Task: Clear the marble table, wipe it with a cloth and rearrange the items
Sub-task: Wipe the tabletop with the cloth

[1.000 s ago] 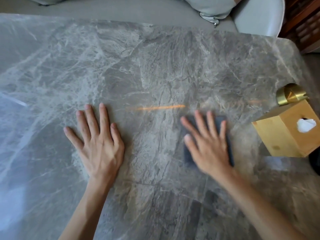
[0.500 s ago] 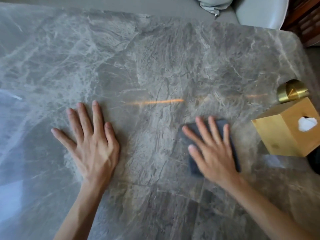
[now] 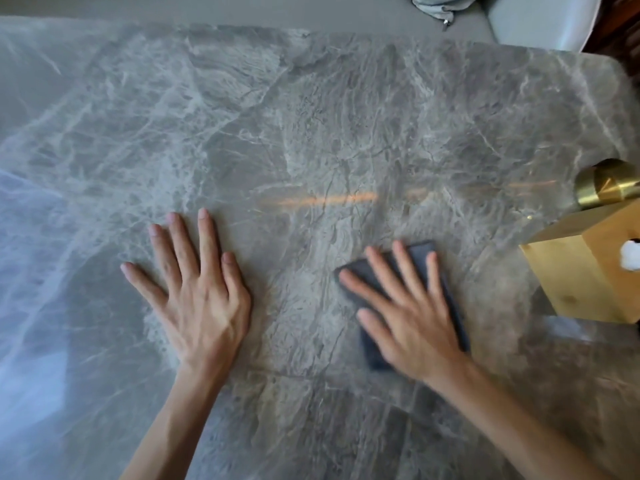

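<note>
Marble table (image 3: 311, 116), grey with pale veins, filling almost the whole view, shiny, with a thin orange streak of light (image 3: 329, 199) across the middle. Dark grey cloth (image 3: 420, 252), folded flat, lying on the stone right of the middle, near the front. Right hand (image 3: 412, 317) pressed flat on top of the cloth, fingers spread wide and straight, not curled around it, palm covering most of it; a bit blurry. Left hand (image 3: 201, 292) flat on the bare stone to the left, fingers spread too, holding nothing, well apart from the cloth and from the other hand. Both arms bare, reaching in from the bottom edge. Wooden tissue box (image 3: 585, 275) near the right edge of the table, a bit of white tissue (image 3: 631, 259) poking out of its hole, close to the cloth but not touching it. Round gold thing (image 3: 606, 183) just behind the box, partly hidden by it. Grey seat (image 3: 242, 8) past the far edge of the table, with a pale cushion (image 3: 433, 3) on it at the top.
</note>
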Action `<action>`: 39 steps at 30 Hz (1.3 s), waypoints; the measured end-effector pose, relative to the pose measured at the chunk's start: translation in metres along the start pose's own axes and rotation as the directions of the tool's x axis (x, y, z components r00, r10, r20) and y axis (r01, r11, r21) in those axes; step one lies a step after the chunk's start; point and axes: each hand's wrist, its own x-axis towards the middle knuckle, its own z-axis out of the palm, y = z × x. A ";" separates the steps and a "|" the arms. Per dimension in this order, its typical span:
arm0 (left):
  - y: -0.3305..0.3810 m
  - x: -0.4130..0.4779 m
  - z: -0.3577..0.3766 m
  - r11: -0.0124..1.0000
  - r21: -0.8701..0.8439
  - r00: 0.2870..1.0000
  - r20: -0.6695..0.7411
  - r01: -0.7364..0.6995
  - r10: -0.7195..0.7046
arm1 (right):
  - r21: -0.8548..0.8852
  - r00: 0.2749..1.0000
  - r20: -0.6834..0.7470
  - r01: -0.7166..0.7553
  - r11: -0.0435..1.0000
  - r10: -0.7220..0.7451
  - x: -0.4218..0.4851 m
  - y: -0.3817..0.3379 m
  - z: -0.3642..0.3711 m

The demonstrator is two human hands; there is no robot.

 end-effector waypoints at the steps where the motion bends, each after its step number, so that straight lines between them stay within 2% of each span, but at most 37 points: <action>1: 0.000 0.001 0.000 1.000 0.001 1.000 0.006 -0.001 0.001 | -0.004 0.996 -0.009 -0.089 0.996 0.089 0.013 0.019 -0.001; 3: -0.001 0.000 0.000 1.000 -0.003 1.000 0.009 0.001 -0.001 | 0.034 0.953 -0.046 -0.297 0.954 0.299 0.054 0.054 -0.006; 5: -0.001 -0.001 0.000 1.000 -0.016 1.000 0.007 0.005 -0.005 | 0.137 0.876 -0.060 -0.467 0.874 0.478 0.109 0.080 -0.017; 7: -0.001 -0.001 0.000 0.999 -0.033 1.000 0.005 0.012 -0.012 | 0.192 0.842 -0.060 -0.518 0.834 0.537 0.162 0.077 -0.027; 9: -0.001 -0.001 -0.001 0.999 -0.046 1.000 0.000 0.018 -0.018 | 0.181 0.902 -0.092 -0.401 0.898 0.421 0.198 0.031 -0.029; 11: -0.001 0.000 -0.002 0.997 -0.071 1.000 -0.005 0.023 -0.024 | 0.136 0.973 -0.139 -0.165 0.977 0.184 0.203 -0.035 -0.027; 13: -0.001 0.000 -0.003 0.993 -0.117 1.000 -0.002 0.026 -0.027 | 0.076 0.987 -0.161 0.038 0.996 -0.025 0.176 -0.082 -0.024; 16: -0.001 -0.001 -0.006 0.986 -0.165 0.999 0.004 0.035 -0.035 | 0.028 0.974 -0.109 0.201 0.979 -0.197 0.111 -0.083 -0.018; 19: 0.000 0.000 -0.006 0.985 -0.171 0.999 0.007 0.034 -0.033 | 0.006 0.973 -0.019 0.232 0.973 -0.232 0.045 -0.040 -0.010; 21: -0.001 0.000 -0.007 0.985 -0.168 0.999 0.014 0.036 -0.034 | -0.024 0.992 0.011 0.125 0.992 -0.125 0.027 0.005 -0.007; 23: 0.000 0.000 -0.007 0.986 -0.160 0.999 0.018 0.034 -0.031 | -0.020 0.994 0.016 -0.110 0.994 0.110 0.038 0.055 -0.009; 24: 0.000 0.000 -0.007 0.987 -0.156 0.999 0.018 0.032 -0.030 | 0.013 0.968 0.000 -0.252 0.968 0.253 0.054 0.077 -0.012; 26: -0.001 0.001 -0.006 0.988 -0.149 0.999 0.017 0.034 -0.032 | 0.128 0.860 -0.031 -0.503 0.855 0.510 0.101 0.104 -0.021; 28: -0.002 0.001 -0.005 0.989 -0.141 0.999 0.013 0.039 -0.037 | 0.220 0.771 -0.039 -0.614 0.758 0.636 0.155 0.101 -0.028; 29: -0.002 0.002 -0.004 0.989 -0.141 0.999 0.012 0.041 -0.039 | 0.230 0.782 -0.049 -0.597 0.769 0.622 0.179 0.087 -0.032; 31: -0.001 0.002 -0.005 0.986 -0.163 0.999 0.004 0.035 -0.035 | 0.193 0.876 -0.093 -0.451 0.871 0.474 0.210 0.039 -0.036; 33: -0.002 0.002 -0.007 0.977 -0.213 0.999 -0.011 0.028 -0.031 | 0.100 0.962 -0.148 -0.215 0.972 0.228 0.205 -0.023 -0.035; 34: -0.003 0.001 -0.009 0.968 -0.249 0.999 -0.024 0.018 -0.024 | 0.054 0.984 -0.164 -0.065 0.996 0.073 0.188 -0.051 -0.031; 35: -0.005 0.000 -0.010 0.956 -0.293 0.999 -0.040 0.000 -0.013 | 0.022 0.983 -0.151 0.104 0.994 -0.100 0.161 -0.073 -0.026; 37: -0.008 -0.003 -0.012 0.921 -0.386 0.997 -0.078 -0.045 0.015 | 0.006 0.926 -0.046 0.375 0.927 -0.374 0.096 -0.083 -0.018; 39: -0.009 -0.006 -0.015 0.899 -0.432 0.995 -0.092 -0.075 0.039 | -0.014 0.867 0.028 0.498 0.867 -0.498 0.055 -0.044 -0.013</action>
